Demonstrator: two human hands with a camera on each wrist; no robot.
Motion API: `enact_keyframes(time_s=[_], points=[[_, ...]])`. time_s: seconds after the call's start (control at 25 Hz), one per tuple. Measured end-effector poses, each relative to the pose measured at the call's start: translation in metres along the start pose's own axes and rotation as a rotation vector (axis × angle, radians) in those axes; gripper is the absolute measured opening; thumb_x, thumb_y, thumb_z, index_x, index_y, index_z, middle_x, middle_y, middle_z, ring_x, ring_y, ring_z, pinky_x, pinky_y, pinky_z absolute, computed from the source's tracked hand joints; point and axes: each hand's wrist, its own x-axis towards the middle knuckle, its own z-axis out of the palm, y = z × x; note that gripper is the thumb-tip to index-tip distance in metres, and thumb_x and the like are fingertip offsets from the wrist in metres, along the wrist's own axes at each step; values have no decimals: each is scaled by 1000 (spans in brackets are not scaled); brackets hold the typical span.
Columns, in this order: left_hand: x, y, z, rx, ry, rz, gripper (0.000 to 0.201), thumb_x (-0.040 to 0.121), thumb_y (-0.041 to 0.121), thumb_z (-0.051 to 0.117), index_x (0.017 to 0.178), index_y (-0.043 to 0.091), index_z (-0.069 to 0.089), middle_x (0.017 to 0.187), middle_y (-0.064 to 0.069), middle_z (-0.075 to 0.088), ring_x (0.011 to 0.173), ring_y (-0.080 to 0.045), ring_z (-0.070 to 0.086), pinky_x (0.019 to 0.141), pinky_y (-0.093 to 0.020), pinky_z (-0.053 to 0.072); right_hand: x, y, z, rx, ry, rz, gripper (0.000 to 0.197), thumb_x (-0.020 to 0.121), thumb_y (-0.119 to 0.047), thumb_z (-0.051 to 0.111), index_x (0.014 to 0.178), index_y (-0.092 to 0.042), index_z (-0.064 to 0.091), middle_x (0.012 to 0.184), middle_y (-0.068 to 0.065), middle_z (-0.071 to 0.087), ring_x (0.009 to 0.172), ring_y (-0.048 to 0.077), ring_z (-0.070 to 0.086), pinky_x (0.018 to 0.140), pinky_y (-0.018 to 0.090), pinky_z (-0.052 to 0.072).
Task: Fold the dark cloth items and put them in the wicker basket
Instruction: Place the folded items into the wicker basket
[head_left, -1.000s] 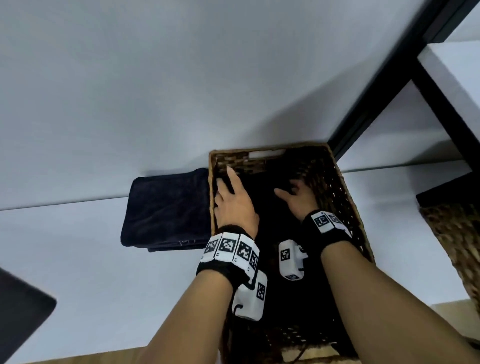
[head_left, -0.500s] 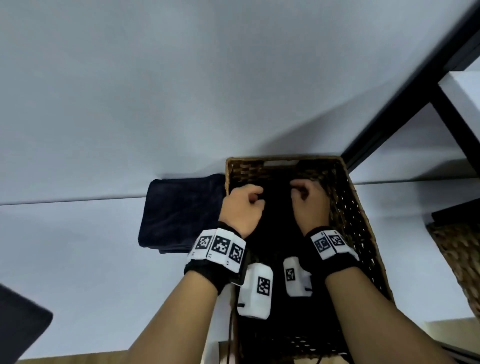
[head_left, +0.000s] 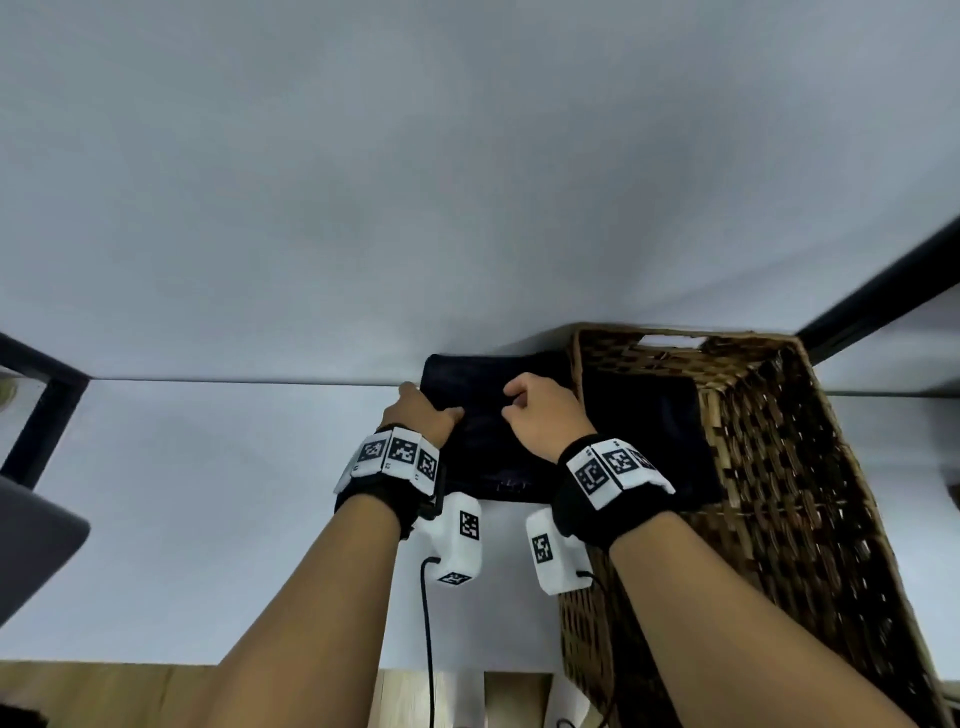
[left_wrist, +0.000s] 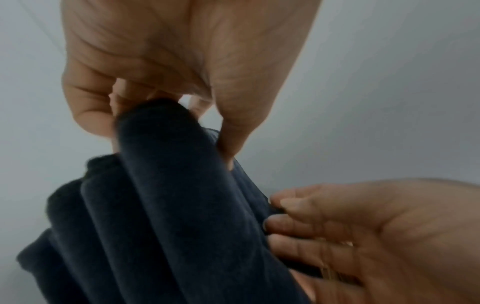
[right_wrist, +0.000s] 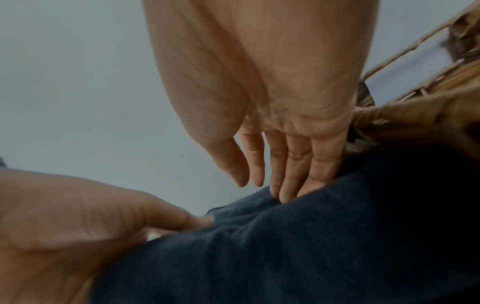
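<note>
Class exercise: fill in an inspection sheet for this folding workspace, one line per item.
Surface: white shelf, wall behind.
Job's things: folded dark cloth beside the basket, outside it; another dark cloth lies inside.
Clutter: grey object at the left edge, unclear.
Hands: left hand grips the cloth's left side; right hand is on the cloth, grip unclear.
Cables: black cable from the left wrist camera.
Surroundings: black frame; second basket not visible.

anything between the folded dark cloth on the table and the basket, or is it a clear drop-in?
Only the wicker basket's own left wall, which the folded dark cloth lies beside, so it must be lifted over the rim. Both the left hand and the right hand are already on the cloth. Another dark cloth already lies inside, with room on top.
</note>
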Motion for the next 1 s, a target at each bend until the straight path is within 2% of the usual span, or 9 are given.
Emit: enact_keyframes(time_s=[0.12, 0.28, 0.4, 0.52, 0.6, 0.76, 0.84, 0.88, 1.0], points=[[-3, 10, -8, 83, 31, 11, 72, 85, 49, 63, 133, 3, 36, 132, -18, 51, 120, -34, 52, 82, -33, 40, 1, 4, 1, 35, 33, 51, 32, 92, -22, 55, 124, -18, 56, 120, 3, 62, 115, 22, 56, 101, 35, 43], [-5, 22, -12, 193, 12, 66, 66, 83, 45, 66, 130, 7, 40, 129, -15, 54, 118, -33, 53, 89, -35, 44, -3, 8, 0, 81, 47, 54, 30, 91, -20, 57, 121, -16, 58, 111, 2, 62, 110, 21, 58, 97, 30, 44], [-9, 29, -10, 206, 35, 97, 63, 82, 40, 67, 131, 10, 41, 126, -14, 55, 116, -32, 54, 85, -34, 45, -8, 10, -1, 119, 61, 52, 28, 91, -19, 59, 119, -16, 59, 99, -3, 59, 106, 19, 59, 91, 25, 43], [-7, 31, -13, -38, 3, 7, 64, 80, 37, 72, 126, 1, 47, 120, -18, 58, 110, -33, 57, 76, -31, 42, -12, 11, -2, 157, 62, 49, 30, 91, -20, 60, 120, -16, 58, 107, -1, 61, 106, 17, 58, 87, 21, 40], [-6, 31, -18, -270, -80, -59, 60, 78, 37, 74, 115, -7, 56, 106, -20, 63, 95, -33, 62, 67, -31, 45, -16, 13, -4, 186, 69, 34, 30, 91, -20, 60, 121, -16, 58, 110, 0, 62, 105, 16, 58, 88, 22, 41], [-36, 54, -27, -555, -111, 8, 29, 77, 22, 73, 88, -2, 62, 83, -20, 64, 76, -34, 65, 68, -45, 56, -16, 21, -14, 363, 172, 21, 25, 90, -26, 61, 112, -15, 62, 103, 3, 66, 99, 20, 62, 93, 35, 49], [-62, 79, -31, -635, -126, 155, 18, 75, 15, 71, 90, 5, 66, 90, -19, 69, 82, -34, 68, 74, -53, 57, -20, 23, -24, 573, 229, 75, 35, 81, -44, 64, 103, -17, 65, 99, 7, 70, 96, 25, 66, 92, 47, 51], [-78, 93, -32, -627, -136, 237, 21, 76, 14, 70, 96, 7, 67, 94, -17, 70, 86, -33, 68, 77, -52, 57, -21, 26, -31, 763, 219, 116, 44, 75, -53, 64, 100, -17, 67, 99, 9, 72, 96, 27, 68, 92, 50, 52], [-116, 131, -31, -664, -233, 414, 25, 79, 13, 67, 104, 14, 65, 98, -11, 71, 89, -29, 69, 78, -41, 58, -41, 35, -67, 1390, -28, 224, 48, 87, -55, 57, 104, -12, 72, 108, 16, 71, 99, 30, 69, 101, 47, 46]])
